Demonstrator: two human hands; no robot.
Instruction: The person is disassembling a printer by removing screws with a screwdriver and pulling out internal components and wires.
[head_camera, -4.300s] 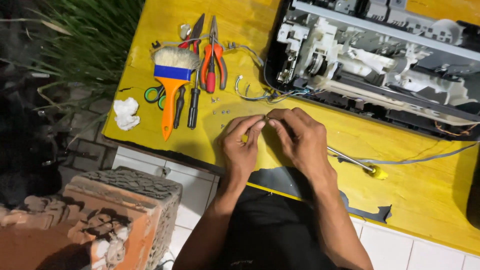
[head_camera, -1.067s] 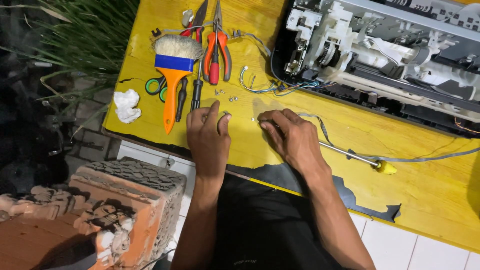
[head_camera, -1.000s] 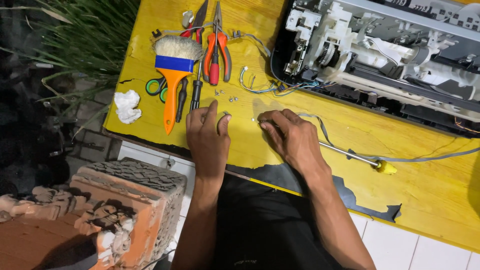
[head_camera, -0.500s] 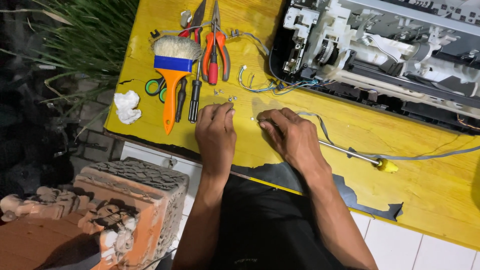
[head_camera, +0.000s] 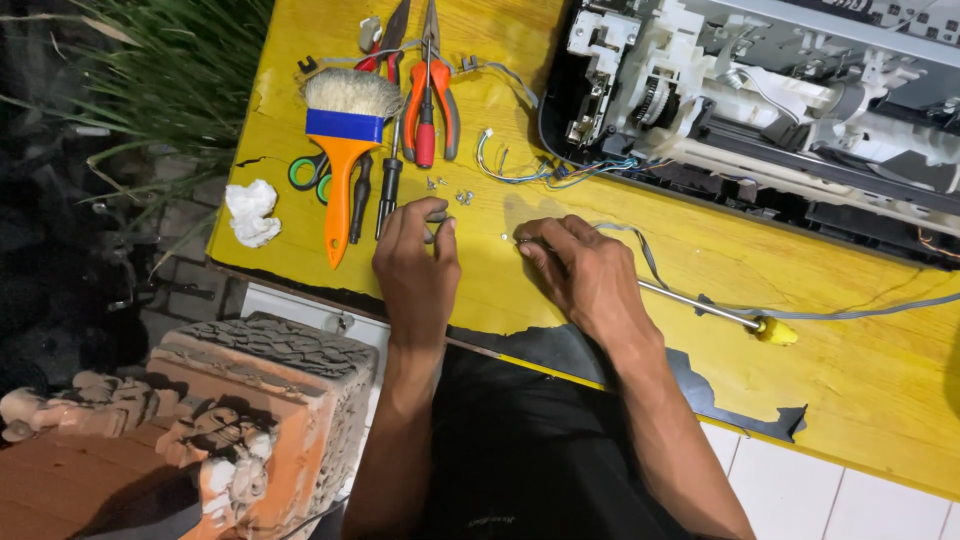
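Plainly, both hands rest on the yellow-painted wooden worktop (head_camera: 620, 300), just short of the opened grey-and-white printer chassis (head_camera: 760, 110). The left hand (head_camera: 415, 265) lies palm down, its fingertips pinched together over a small dark part that cannot be made out. It is just below the little cluster of tiny silver screws (head_camera: 452, 190), which sits to the left of the printer. The right hand (head_camera: 590, 275) is curled, its fingertips closed on the tip of the long thin steel screwdriver with a yellow handle end (head_camera: 700, 306), which runs under the palm and away to the right, below the printer.

Those screws will likely be very light, hard and slippery, quick to roll or skip off. Each is best pinched between two fingertips, straight from above. The screwdriver shaft should be stiff and smooth, so the yellow handle gives the surer hold.
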